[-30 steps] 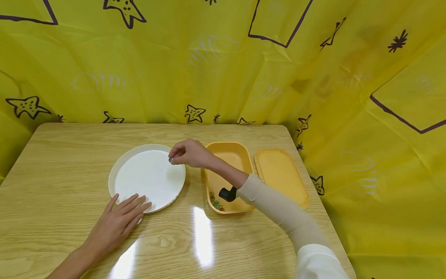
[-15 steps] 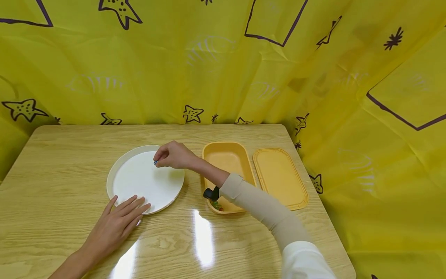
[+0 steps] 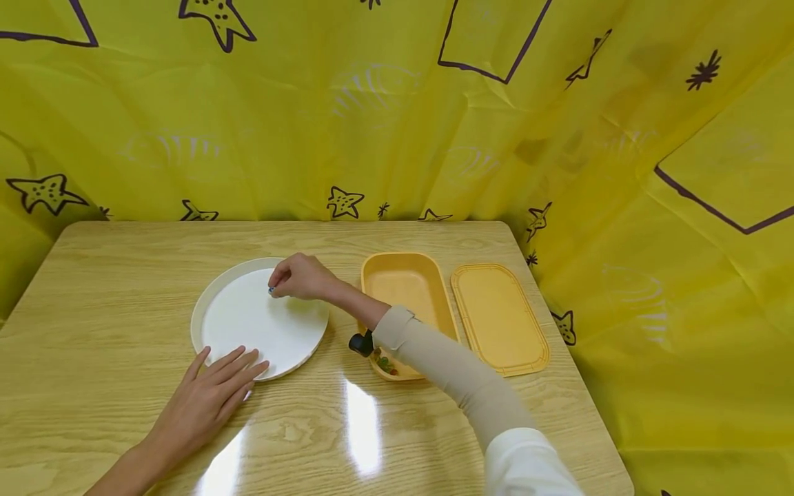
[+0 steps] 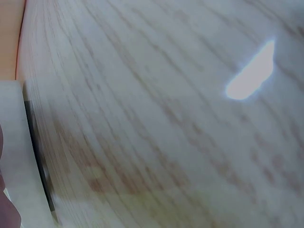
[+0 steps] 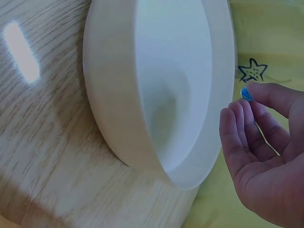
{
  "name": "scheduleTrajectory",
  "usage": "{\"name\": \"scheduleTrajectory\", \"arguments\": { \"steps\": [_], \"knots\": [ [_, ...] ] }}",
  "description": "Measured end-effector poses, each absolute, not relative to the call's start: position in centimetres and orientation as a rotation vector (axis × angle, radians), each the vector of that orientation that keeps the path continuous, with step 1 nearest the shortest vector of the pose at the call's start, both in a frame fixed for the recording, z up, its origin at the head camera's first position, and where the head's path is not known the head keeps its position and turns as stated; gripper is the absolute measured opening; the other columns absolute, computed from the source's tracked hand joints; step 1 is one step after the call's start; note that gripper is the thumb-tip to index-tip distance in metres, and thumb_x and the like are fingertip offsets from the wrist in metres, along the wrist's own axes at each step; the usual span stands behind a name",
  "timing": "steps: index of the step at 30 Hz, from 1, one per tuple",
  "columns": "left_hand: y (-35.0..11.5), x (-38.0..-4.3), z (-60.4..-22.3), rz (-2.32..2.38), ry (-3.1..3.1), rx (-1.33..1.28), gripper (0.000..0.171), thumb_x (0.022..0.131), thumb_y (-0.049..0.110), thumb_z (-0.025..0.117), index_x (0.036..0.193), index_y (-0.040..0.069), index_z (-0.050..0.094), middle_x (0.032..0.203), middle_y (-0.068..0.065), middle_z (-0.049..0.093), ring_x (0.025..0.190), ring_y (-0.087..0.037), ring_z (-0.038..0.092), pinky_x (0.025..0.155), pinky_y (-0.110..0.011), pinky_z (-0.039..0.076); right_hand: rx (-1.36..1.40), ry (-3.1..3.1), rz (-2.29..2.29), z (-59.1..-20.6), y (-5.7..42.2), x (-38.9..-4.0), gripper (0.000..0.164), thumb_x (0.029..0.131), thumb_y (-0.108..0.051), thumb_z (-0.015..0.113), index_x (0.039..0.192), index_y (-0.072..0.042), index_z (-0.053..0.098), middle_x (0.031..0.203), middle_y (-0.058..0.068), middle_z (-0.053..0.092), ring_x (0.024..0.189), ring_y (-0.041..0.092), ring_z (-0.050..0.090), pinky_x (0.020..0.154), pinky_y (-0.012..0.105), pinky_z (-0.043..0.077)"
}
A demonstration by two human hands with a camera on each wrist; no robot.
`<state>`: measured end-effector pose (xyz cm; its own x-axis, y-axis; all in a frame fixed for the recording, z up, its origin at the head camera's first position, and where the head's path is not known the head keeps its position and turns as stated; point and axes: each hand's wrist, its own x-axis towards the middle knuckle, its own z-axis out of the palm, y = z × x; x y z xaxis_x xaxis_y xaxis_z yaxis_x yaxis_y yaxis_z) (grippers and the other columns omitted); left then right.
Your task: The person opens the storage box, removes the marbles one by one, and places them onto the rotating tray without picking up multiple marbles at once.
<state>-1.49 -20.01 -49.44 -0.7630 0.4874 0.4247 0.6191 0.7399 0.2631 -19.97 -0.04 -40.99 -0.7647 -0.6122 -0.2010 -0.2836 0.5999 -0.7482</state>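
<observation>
My right hand is above the round white tray. Between thumb and forefinger it pinches a small, glossy blue glass marble; in the right wrist view the other fingers of that hand are bent. At the tray's near rim my left hand rests with fingers spread and fairly straight. The left wrist view catches only a bit of its fingers at the left edge, beside the tray's side wall. Several small green and reddish pieces lie in the near left corner of the yellow box.
The yellow box stands right of the tray, partly hidden under my right forearm. A yellow lid lies flat to its right. A black camera sticks out from the right wrist. Behind the wooden table hangs a yellow curtain.
My right hand has moved left with the blue marble, from the tray's right rim to over its middle. The left hand has stayed in place.
</observation>
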Motion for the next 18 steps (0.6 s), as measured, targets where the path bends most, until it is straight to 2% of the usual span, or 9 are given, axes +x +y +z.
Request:
{"name": "scheduleTrajectory", "arguments": {
  "steps": [11, 18],
  "knots": [
    [-20.0, -1.6, -49.6, -0.552, -2.599, -0.869, 0.035, 0.102, 0.03, 0.056, 0.134, 0.02, 0.065, 0.135, -0.006, 0.062, 0.133, -0.023, 0.048, 0.116, -0.055, 0.017, -0.72, 2.41, -0.919, -42.8, -0.7, -19.9, 0.006, 0.087, -0.007, 0.077, 0.093, -0.006, 0.077, 0.077, -0.006, 0.067, 0.068, 0.004, 0.055, 0.061, 0.013, 0.043],
    [-20.0, -1.6, -49.6, -0.553, -2.602, -0.865, 0.036, 0.101, 0.029, 0.058, 0.134, 0.02, 0.065, 0.135, -0.007, 0.062, 0.136, -0.02, 0.045, 0.116, -0.055, 0.017, -0.737, 2.456, -0.809, -43.9, -1.4, -19.7, 0.006, 0.086, -0.011, 0.076, 0.092, -0.012, 0.078, 0.079, -0.007, 0.069, 0.07, 0.002, 0.055, 0.063, 0.012, 0.041]
  ]
}}
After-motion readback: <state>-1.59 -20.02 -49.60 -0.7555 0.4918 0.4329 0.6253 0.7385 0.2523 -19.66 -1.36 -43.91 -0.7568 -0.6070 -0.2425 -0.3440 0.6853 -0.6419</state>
